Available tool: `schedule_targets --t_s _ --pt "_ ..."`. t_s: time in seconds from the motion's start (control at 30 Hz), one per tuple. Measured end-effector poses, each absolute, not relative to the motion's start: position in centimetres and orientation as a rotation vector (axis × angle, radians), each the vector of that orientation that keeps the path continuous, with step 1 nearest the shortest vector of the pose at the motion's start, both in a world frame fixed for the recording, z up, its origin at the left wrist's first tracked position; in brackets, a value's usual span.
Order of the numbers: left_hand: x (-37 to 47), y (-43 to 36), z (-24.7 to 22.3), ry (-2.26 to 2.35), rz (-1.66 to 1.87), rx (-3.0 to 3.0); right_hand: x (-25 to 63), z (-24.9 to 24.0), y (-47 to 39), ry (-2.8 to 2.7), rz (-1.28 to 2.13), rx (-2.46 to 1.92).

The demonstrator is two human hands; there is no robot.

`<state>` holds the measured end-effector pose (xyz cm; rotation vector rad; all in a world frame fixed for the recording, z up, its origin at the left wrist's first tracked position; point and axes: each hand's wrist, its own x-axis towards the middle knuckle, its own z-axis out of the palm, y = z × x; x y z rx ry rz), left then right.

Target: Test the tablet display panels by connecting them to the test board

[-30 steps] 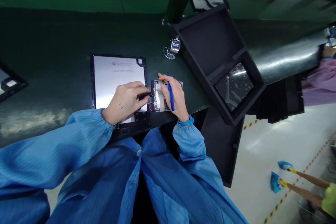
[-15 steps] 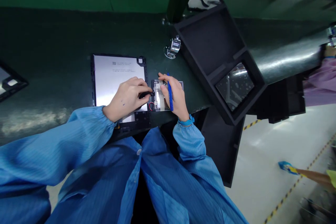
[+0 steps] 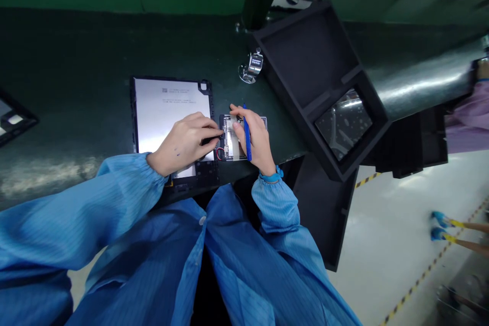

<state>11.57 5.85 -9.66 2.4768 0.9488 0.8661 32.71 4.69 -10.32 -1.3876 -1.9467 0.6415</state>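
My left hand [image 3: 187, 142] reaches over a tablet-like panel [image 3: 153, 112] with a pale back and black frame. Its thumb and fingertips are drawn together at the left edge of a small circuit board assembly [image 3: 229, 137]; what they pinch, if anything, is hidden. A pale strip of tape crosses the assembly, and red wires [image 3: 219, 153] curl out at its lower left. My right hand [image 3: 256, 137] rests on the assembly's right side. Held in it is a slim blue pen-like tool [image 3: 248, 137], lying along the fingers and pointing away from me.
A silver tally counter [image 3: 252, 66] stands behind the assembly. To the right a black divided tray [image 3: 309, 107] holds a glossy dark panel [image 3: 344, 123], with another black tray [image 3: 324, 209] below. Another framed panel [image 3: 15, 118] lies far left. A person in purple sleeves [image 3: 468, 117] is far right.
The black piece seen between my left fingers is no longer visible, and those fingers sit slightly closer to the board edge. My right hand and the blue tool stay put.
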Motion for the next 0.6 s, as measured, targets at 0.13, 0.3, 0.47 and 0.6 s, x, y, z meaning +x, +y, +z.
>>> schedule_targets --t_s 0.13,0.3,0.47,0.6 --pt "11.63 5.53 -9.60 0.940 0.948 2.464 32.71 -10.31 4.72 -1.950 0.642 -1.383" --pt "11.47 5.71 -9.52 0.894 0.945 2.505 32.67 -10.09 4.72 -1.949 0.665 -1.398" --pt "11.10 6.24 -9.66 0.852 0.907 2.514 32.77 -9.94 4.72 -1.969 0.670 -1.385" --pt "11.04 6.49 -9.71 0.887 0.858 2.486 32.84 -9.91 4.73 -1.972 0.681 -1.383"
